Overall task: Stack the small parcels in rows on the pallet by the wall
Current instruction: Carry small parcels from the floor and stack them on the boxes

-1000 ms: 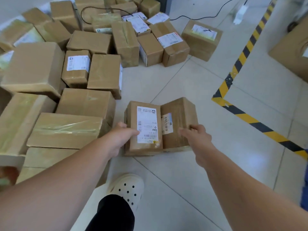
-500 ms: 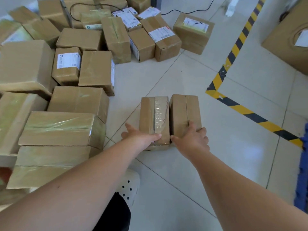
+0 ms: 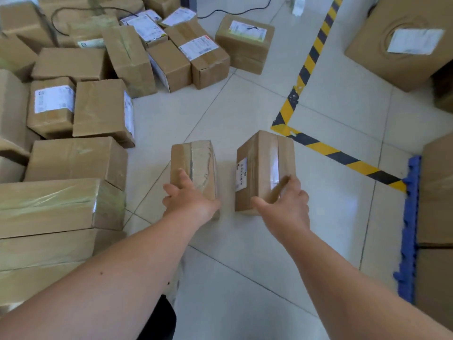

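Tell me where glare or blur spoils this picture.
Head view: glare streaks the tape on the right parcel and whitens the floor tiles; the right hand gripping it is motion-blurred at the fingers; the left hand on the left parcel looks sharper.

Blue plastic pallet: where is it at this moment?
Head view, far right edge: the blue plastic pallet lies under brown cardboard boxes, just where the yellow-and-black floor tape ends.

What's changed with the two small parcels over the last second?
The left parcel and right parcel, held together labels up, were turned and pulled apart; left hand grips one, right hand the other. The pile of boxes stayed put.
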Available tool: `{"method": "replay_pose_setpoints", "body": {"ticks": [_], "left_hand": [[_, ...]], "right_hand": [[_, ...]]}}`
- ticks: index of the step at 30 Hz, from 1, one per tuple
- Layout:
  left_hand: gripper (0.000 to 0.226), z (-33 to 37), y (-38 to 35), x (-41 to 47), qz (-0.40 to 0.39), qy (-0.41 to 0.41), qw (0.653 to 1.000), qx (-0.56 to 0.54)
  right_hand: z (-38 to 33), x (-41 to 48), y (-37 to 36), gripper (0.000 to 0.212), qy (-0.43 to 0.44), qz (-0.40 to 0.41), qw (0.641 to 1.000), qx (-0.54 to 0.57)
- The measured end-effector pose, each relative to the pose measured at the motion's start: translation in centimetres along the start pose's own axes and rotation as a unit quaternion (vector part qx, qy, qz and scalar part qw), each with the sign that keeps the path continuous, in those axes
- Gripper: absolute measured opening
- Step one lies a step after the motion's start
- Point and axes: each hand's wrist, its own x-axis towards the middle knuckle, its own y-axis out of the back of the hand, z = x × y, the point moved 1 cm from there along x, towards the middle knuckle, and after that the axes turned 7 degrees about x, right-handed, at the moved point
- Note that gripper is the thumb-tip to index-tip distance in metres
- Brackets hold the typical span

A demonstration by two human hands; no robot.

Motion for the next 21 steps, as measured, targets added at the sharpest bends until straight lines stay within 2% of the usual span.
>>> {"method": "replay_pose_setpoints", "body": {"ticks": [7, 14, 21], "left_hand": [[0.118, 1.0, 2.4, -0.4, 0.036, -0.011, 0.990, -0.136], [0.109, 6.3, 5.4, -7.1, 0.022, -0.154, 0.961, -0.229], [0.124, 15.0, 7.0, -17.9, -0.056, -0.278, 0.918, -0.277]], "right_hand": [[1.8, -1.0, 6.0, 0.090, 0.014, 0.046, 0.997, 0.066], [3.9, -4.1, 14.8, 0.097, 0.036, 0.107, 0.980, 0.165], [8.2, -9.6, 25.8, 0.096, 0.009, 0.184, 0.946, 0.265]]}}
